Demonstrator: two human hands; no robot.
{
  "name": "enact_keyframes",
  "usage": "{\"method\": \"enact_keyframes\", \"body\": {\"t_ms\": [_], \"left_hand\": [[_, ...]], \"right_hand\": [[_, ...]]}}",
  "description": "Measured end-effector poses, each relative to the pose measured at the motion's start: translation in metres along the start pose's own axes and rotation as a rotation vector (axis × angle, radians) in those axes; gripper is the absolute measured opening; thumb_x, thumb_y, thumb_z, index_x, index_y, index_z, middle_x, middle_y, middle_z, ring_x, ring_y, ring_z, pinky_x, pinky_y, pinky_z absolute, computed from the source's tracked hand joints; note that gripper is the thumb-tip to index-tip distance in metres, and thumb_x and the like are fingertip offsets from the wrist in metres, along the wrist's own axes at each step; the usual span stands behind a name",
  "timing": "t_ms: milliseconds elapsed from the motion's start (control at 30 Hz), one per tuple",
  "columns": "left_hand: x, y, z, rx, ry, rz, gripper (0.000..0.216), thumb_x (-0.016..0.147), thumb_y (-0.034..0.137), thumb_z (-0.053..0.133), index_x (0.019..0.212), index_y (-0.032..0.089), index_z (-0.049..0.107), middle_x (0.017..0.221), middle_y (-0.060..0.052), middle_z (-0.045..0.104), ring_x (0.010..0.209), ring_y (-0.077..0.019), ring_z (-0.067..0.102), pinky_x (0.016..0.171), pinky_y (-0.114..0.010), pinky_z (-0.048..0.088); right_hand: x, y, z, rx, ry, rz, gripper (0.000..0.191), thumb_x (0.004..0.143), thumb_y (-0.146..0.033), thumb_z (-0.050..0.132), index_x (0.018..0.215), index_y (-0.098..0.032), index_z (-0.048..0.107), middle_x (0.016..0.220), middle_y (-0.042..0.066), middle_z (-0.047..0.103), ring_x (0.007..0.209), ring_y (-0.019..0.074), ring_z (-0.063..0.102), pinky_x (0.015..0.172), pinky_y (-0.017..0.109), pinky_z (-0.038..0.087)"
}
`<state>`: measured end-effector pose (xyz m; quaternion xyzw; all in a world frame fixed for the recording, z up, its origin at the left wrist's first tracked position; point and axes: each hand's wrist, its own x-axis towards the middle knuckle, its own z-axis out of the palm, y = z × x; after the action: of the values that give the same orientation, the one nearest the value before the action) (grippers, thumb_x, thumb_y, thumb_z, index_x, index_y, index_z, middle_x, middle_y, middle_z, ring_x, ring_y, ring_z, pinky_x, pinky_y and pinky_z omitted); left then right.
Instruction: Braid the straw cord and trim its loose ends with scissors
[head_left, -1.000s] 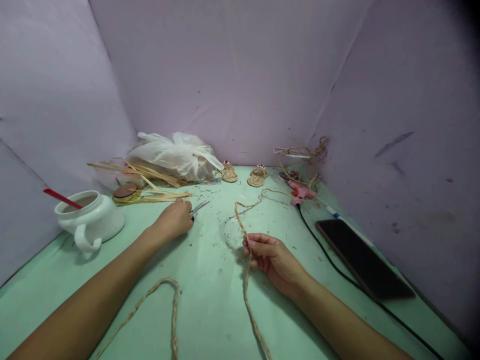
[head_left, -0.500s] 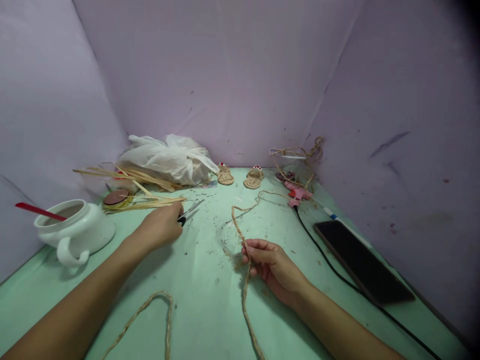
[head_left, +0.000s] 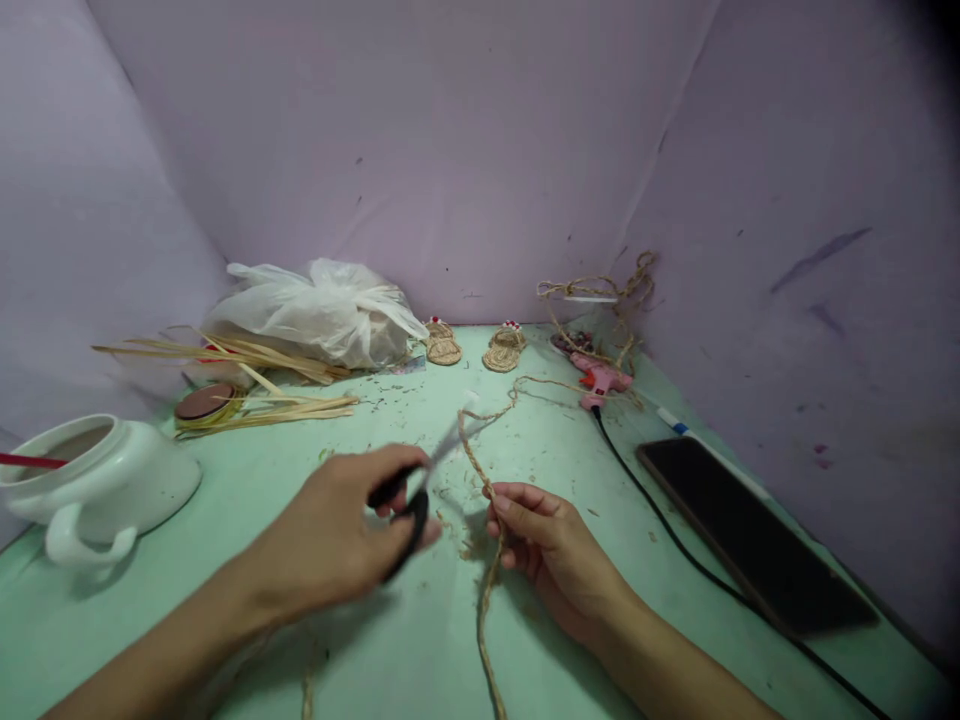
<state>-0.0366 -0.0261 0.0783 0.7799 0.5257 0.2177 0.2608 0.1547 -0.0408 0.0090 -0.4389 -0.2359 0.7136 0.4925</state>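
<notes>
My left hand [head_left: 341,535] grips black-handled scissors [head_left: 420,485], whose blades point up and right toward a braided jute rope [head_left: 487,600]. My right hand [head_left: 544,545] pinches that rope just right of the blades, fingers closed on it. The rope runs from the near edge, through my right fingers, and on toward the back of the green table [head_left: 187,620]. The scissors are blurred by motion.
A white pot [head_left: 97,485] with a red stick stands at left. Dry straw strips [head_left: 262,400], a round tin [head_left: 201,402] and a plastic bag [head_left: 315,310] lie behind. Two tiny woven sandals [head_left: 472,345], a pink glue gun [head_left: 600,380] with black cable, and a dark phone [head_left: 757,550] are right.
My left hand picked the scissors up from beside the straw and brought them toward me, next to the rope. My right hand stayed on the rope.
</notes>
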Motion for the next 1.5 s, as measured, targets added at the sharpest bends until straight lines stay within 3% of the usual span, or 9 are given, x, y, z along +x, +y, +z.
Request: {"method": "enact_keyframes", "body": {"t_ms": [100,233,433,767,1300,1400,1500], "left_hand": [[-0.009,0.011,0.018,0.312,-0.099,0.134,0.033,0.064,0.024,0.051,0.097,0.022,0.056,0.076,-0.003,0.059,0.071,-0.02,0.051,0.069,-0.033,0.038],[-0.01,0.008,0.03,0.52,-0.118,0.225,0.048,0.064,0.024,0.047,0.111,0.017,0.05,0.087,-0.01,0.057,0.08,-0.0247,0.049,0.077,-0.041,0.033],[-0.007,-0.004,0.034,0.593,-0.124,0.261,0.053,0.067,0.024,0.046,0.119,0.014,0.046,0.09,-0.012,0.055,0.08,-0.0244,0.047,0.074,-0.04,0.034],[-0.008,-0.007,0.036,0.688,-0.103,0.276,0.051,0.07,0.02,0.045,0.121,0.015,0.044,0.089,-0.011,0.054,0.078,-0.0223,0.047,0.072,-0.039,0.036],[-0.007,-0.021,0.049,0.743,-0.112,0.292,0.053,0.069,0.005,0.039,0.121,0.016,0.042,0.082,-0.008,0.058,0.07,-0.0215,0.053,0.064,-0.037,0.041],[-0.007,-0.023,0.049,0.627,-0.115,0.246,0.05,0.069,0.005,0.037,0.117,0.019,0.044,0.08,-0.006,0.06,0.067,-0.0206,0.055,0.063,-0.036,0.042],[-0.005,-0.02,0.043,0.319,-0.082,0.146,0.038,0.071,0.007,0.038,0.104,0.022,0.05,0.08,-0.001,0.062,0.069,-0.0166,0.057,0.064,-0.029,0.044]], "right_hand": [[0.001,0.001,-0.001,-0.03,0.029,-0.041,0.018,0.056,-0.022,0.071,0.07,-0.013,0.064,0.051,0.0,0.058,0.044,0.0071,0.047,0.035,0.016,0.033],[0.001,0.002,0.0,-0.123,0.115,-0.126,0.018,0.053,-0.02,0.07,0.069,-0.013,0.066,0.045,-0.001,0.056,0.036,0.0041,0.036,0.034,0.017,0.023],[0.002,0.003,0.004,-0.285,0.16,-0.164,0.014,0.052,-0.017,0.068,0.065,-0.014,0.068,0.04,-0.004,0.051,0.036,0.0041,0.033,0.037,0.02,0.021],[0.002,0.006,-0.004,-0.273,0.018,-0.252,0.022,0.057,-0.028,0.071,0.075,-0.015,0.068,0.053,-0.001,0.056,0.048,0.0082,0.043,0.043,0.02,0.029],[0.003,0.003,-0.002,-0.283,0.009,-0.247,0.014,0.061,-0.027,0.069,0.067,-0.015,0.066,0.052,-0.003,0.051,0.045,0.0054,0.036,0.039,0.019,0.025],[0.004,0.003,-0.003,-0.248,0.015,-0.238,0.015,0.061,-0.027,0.07,0.066,-0.014,0.065,0.05,-0.003,0.05,0.044,0.0044,0.035,0.039,0.018,0.024],[0.005,0.006,-0.004,-0.18,0.047,-0.178,0.021,0.058,-0.028,0.073,0.071,-0.014,0.065,0.05,-0.003,0.051,0.043,0.0042,0.037,0.039,0.017,0.025]]}}
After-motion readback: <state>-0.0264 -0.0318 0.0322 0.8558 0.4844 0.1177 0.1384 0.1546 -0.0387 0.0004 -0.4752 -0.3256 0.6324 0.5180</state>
